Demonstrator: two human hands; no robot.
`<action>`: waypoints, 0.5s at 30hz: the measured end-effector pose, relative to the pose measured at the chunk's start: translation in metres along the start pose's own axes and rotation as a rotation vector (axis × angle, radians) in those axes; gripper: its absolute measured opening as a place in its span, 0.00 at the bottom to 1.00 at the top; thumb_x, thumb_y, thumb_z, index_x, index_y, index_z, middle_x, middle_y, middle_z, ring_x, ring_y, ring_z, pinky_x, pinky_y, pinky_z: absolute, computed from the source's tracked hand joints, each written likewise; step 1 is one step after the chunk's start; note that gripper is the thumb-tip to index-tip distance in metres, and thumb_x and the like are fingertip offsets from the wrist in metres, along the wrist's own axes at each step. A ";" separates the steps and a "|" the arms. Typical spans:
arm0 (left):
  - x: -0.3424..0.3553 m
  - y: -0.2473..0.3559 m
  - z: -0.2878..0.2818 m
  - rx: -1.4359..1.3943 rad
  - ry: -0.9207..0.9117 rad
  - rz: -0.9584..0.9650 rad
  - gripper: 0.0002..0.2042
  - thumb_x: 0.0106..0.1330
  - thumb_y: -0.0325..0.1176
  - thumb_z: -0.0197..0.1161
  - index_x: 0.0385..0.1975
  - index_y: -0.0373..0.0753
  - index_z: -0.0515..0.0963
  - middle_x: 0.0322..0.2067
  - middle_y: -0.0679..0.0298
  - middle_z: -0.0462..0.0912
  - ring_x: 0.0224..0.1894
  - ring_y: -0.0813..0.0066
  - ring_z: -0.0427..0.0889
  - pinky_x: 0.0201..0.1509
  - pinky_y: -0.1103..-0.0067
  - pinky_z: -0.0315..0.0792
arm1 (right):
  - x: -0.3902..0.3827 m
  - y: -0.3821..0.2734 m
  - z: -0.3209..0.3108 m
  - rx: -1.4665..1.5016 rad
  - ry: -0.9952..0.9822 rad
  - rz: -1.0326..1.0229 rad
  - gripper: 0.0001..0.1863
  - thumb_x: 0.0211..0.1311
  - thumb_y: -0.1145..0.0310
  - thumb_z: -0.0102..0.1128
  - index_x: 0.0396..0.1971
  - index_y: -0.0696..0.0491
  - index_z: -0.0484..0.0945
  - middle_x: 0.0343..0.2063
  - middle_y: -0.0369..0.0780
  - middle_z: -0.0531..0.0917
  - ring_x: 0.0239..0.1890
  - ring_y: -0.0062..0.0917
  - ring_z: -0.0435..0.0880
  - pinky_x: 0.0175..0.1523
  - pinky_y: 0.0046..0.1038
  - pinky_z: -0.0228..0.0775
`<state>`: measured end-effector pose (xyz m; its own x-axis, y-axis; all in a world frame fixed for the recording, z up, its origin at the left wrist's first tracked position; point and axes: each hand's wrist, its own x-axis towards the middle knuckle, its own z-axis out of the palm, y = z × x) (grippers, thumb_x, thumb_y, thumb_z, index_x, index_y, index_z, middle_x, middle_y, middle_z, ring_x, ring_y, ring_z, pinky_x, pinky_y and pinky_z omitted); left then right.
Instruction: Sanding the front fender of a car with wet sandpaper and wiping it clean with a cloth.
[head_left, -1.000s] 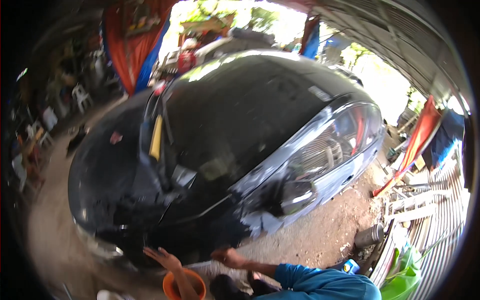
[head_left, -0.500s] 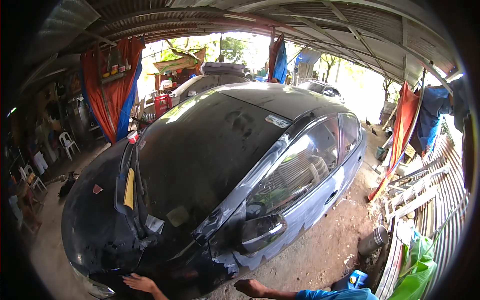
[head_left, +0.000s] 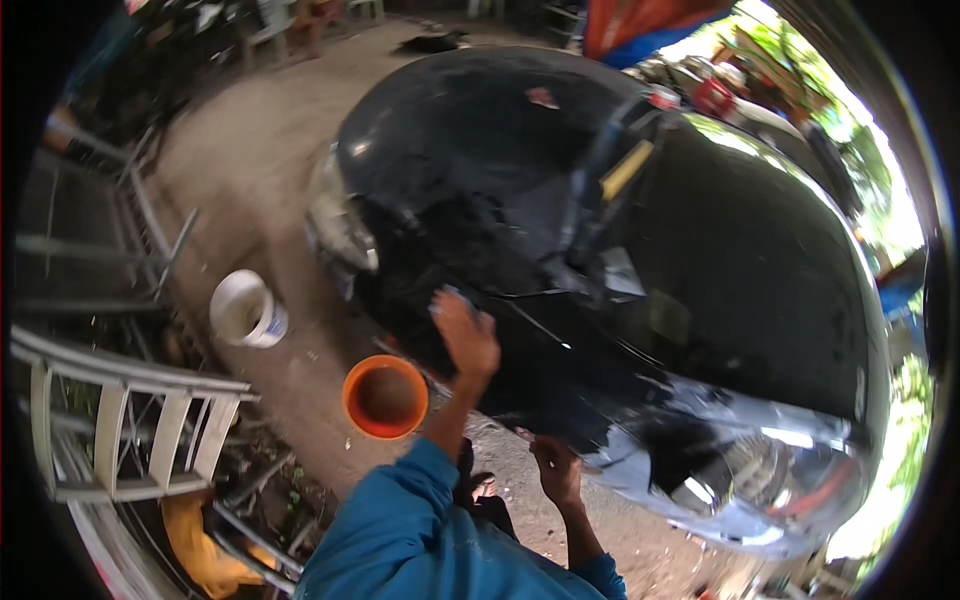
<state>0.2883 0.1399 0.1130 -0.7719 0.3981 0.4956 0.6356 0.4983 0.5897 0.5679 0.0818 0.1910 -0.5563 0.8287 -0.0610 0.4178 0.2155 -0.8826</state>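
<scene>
A black car with worn, patchy paint fills the middle and right; its hood [head_left: 450, 120] lies ahead of me. My left hand [head_left: 465, 335] rests on the front fender [head_left: 430, 270] behind the headlight [head_left: 345, 225], fingers stretched out and slightly blurred. A small pale bluish patch shows by its fingertips; I cannot tell what it is. My right hand [head_left: 556, 468] is curled closed beside the car's lower side, near the grey patches of bodywork. What it holds, if anything, is hidden. Both arms wear blue sleeves.
An orange bucket [head_left: 385, 434] stands on the dirt floor by my left arm, with a white bucket [head_left: 272, 328] beyond it. A metal ladder-like frame [head_left: 140, 375] is at the left. A yellow strip [head_left: 627, 171] and a paper square [head_left: 622, 272] lie near the windshield.
The view has swung down and left, bringing the buckets, the ladder-like frame and my sleeves into sight. My left hand stays at the car's front; my right stays curled by its side.
</scene>
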 end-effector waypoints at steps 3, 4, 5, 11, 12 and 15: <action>0.009 -0.033 -0.029 -0.040 0.004 -0.002 0.31 0.77 0.41 0.45 0.72 0.25 0.53 0.74 0.39 0.50 0.77 0.45 0.50 0.79 0.58 0.41 | 0.010 -0.008 0.027 0.021 -0.178 0.014 0.08 0.64 0.77 0.65 0.42 0.58 0.83 0.36 0.43 0.89 0.37 0.27 0.89 0.44 0.28 0.79; 0.050 -0.059 -0.038 0.007 0.048 -0.080 0.31 0.77 0.42 0.44 0.72 0.25 0.54 0.74 0.39 0.51 0.77 0.44 0.51 0.79 0.58 0.42 | 0.015 -0.026 0.030 -0.018 -0.228 -0.083 0.07 0.65 0.77 0.63 0.42 0.58 0.83 0.36 0.43 0.88 0.38 0.26 0.89 0.44 0.27 0.79; 0.092 -0.089 -0.048 0.053 0.091 -0.153 0.31 0.78 0.43 0.43 0.72 0.25 0.54 0.74 0.38 0.52 0.76 0.43 0.51 0.79 0.57 0.43 | 0.019 -0.037 0.037 -0.053 -0.275 -0.181 0.07 0.66 0.78 0.61 0.42 0.59 0.82 0.36 0.42 0.88 0.39 0.25 0.88 0.44 0.25 0.79; 0.072 -0.095 -0.043 -0.028 0.037 -0.158 0.34 0.76 0.45 0.47 0.72 0.25 0.52 0.74 0.37 0.50 0.77 0.41 0.49 0.79 0.55 0.40 | 0.033 -0.032 0.053 -0.082 -0.258 -0.019 0.08 0.66 0.78 0.62 0.44 0.59 0.82 0.37 0.42 0.88 0.41 0.25 0.88 0.46 0.26 0.79; 0.042 -0.070 -0.044 -0.074 -0.081 -0.161 0.35 0.74 0.44 0.51 0.73 0.25 0.51 0.74 0.37 0.49 0.77 0.41 0.48 0.79 0.54 0.38 | 0.034 -0.032 0.053 -0.078 -0.243 0.038 0.08 0.66 0.77 0.62 0.44 0.59 0.83 0.38 0.42 0.88 0.41 0.25 0.89 0.46 0.26 0.79; 0.054 -0.076 -0.054 -0.044 -0.072 -0.102 0.33 0.75 0.42 0.48 0.73 0.26 0.51 0.74 0.40 0.51 0.77 0.43 0.48 0.80 0.57 0.41 | 0.041 -0.057 0.054 -0.113 -0.301 -0.060 0.08 0.67 0.77 0.62 0.44 0.59 0.83 0.38 0.43 0.88 0.42 0.26 0.89 0.47 0.25 0.79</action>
<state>0.1994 0.0822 0.1295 -0.8306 0.4021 0.3853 0.5522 0.5055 0.6630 0.4824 0.0760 0.2138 -0.7631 0.6261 -0.1603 0.4452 0.3294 -0.8327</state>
